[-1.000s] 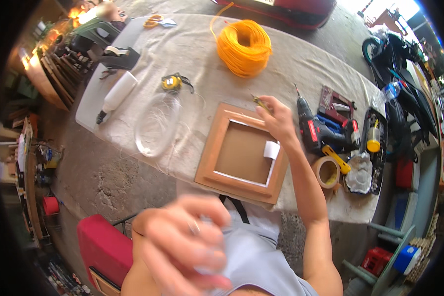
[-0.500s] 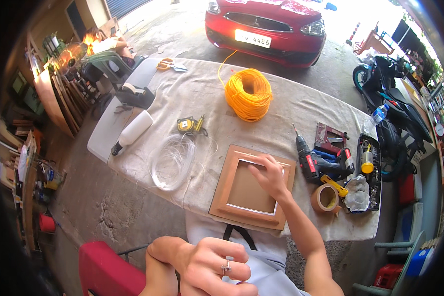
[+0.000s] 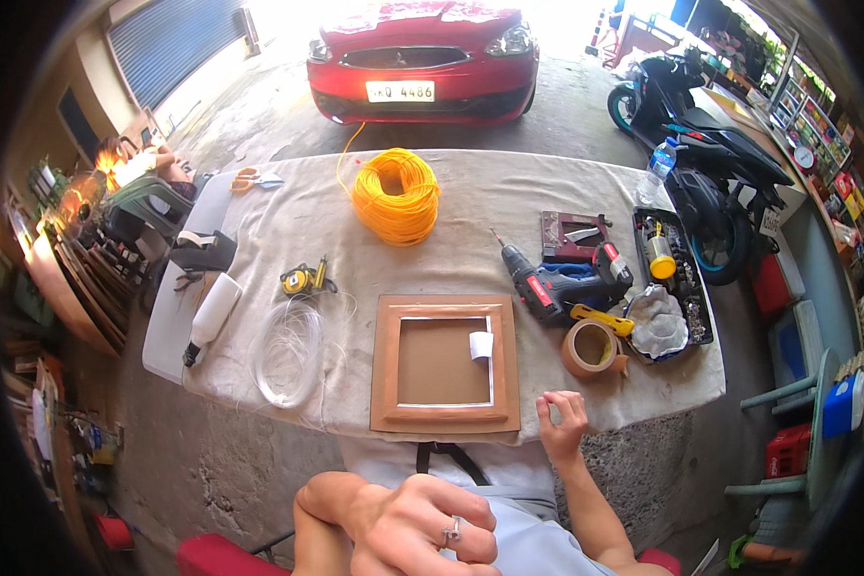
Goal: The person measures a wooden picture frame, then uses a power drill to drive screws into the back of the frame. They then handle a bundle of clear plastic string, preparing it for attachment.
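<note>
Red car at 12 o'clock, dark motorcycle at 2
A blue roller shutter stands between 10 and 11, and a person sits at 10; a red crate lies near a blue-and-white box towards 4, a small red container at 8.

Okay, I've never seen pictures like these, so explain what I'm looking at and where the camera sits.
There's no machine: someone wearing a wide fisheye camera on their head looks down, so straight edges bend. The bare left hand, wearing a ring, is at the bottom of the picture. The bare right hand is by the near edge of a cloth-covered table. I see nothing held in either. On the table lie a wooden frame, an orange rope coil, a clear coil, a tape measure, a drill and a tape roll, among others.
</note>
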Tool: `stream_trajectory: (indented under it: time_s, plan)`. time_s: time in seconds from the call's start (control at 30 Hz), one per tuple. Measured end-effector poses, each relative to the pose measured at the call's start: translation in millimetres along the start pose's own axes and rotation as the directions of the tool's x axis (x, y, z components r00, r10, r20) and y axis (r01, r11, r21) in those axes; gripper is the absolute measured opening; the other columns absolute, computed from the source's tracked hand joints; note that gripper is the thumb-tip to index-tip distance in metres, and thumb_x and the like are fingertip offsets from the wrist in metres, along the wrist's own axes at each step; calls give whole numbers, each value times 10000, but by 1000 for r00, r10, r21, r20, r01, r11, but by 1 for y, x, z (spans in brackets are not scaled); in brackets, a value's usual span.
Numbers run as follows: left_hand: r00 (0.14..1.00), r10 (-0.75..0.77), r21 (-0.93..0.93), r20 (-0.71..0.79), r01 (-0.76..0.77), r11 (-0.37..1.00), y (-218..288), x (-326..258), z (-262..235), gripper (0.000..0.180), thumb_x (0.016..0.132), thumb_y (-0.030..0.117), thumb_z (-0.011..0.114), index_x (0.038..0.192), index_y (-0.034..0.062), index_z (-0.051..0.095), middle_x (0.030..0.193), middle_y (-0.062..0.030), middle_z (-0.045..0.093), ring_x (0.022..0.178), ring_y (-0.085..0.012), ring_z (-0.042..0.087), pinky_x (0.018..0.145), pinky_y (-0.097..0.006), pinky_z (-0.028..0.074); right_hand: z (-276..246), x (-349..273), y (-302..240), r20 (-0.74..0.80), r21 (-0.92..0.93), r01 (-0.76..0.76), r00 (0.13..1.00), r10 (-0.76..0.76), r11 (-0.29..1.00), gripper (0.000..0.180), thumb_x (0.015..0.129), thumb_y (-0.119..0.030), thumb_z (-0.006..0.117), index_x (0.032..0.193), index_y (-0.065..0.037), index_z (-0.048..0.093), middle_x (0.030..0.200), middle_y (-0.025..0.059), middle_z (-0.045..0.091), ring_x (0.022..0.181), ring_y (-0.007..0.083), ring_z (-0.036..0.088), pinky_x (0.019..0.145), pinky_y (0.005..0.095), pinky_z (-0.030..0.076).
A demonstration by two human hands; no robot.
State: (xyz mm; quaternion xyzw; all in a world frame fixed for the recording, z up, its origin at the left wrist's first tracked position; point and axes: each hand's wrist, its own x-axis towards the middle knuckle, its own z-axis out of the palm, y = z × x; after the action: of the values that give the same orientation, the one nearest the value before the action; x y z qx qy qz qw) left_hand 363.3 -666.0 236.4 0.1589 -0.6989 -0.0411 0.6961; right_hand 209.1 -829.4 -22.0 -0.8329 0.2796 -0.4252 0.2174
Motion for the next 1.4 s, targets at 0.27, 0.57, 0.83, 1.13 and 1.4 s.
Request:
stream_trajectory:
  time_s: [0.27,0.57,0.83,1.13,1.4]
  plan:
    - [978,6,-253,-208,-60,966,-22,-7,5,214,882,132,580,1085,196,598,671,-53,536,450,-158,447,414,-282,322,12,-10,11,-81,26,-58,995,60,998,101,776,-70,707,848,-31,647,811,101,627,775,276,589,725,371,467]
    - [415,-681,-754,-603,-16,657,25,61,68,416,998,310,417,702,57,566,572,-60,525,389,-156,372,371,-292,257,13,-13,13,-78,-6,-69,995,68,998,97,774,-76,710,836,-40,644,807,96,629,760,265,589,717,367,457]
    - [631,-668,-918,-394,-235,319,8,57,62,615,966,535,312,519,117,370,463,-88,485,336,-130,367,374,-329,396,16,-16,15,-63,-39,-46,997,43,998,106,766,-87,719,832,-53,643,805,81,632,754,255,594,716,360,447]
    - [693,-494,-846,-525,-364,389,-7,49,65,494,992,374,331,585,111,432,557,-136,560,358,-94,352,372,-313,417,22,-19,21,-57,-91,-14,998,9,996,123,764,-105,726,843,-60,644,808,77,631,759,254,593,709,373,441]
    - [983,-170,-959,-66,-15,284,-41,17,28,191,939,196,471,803,108,572,692,-148,594,413,-121,433,389,-275,368,21,-19,23,-46,-106,-4,999,-1,994,129,754,-113,730,834,-64,642,809,73,633,762,254,593,711,374,439]
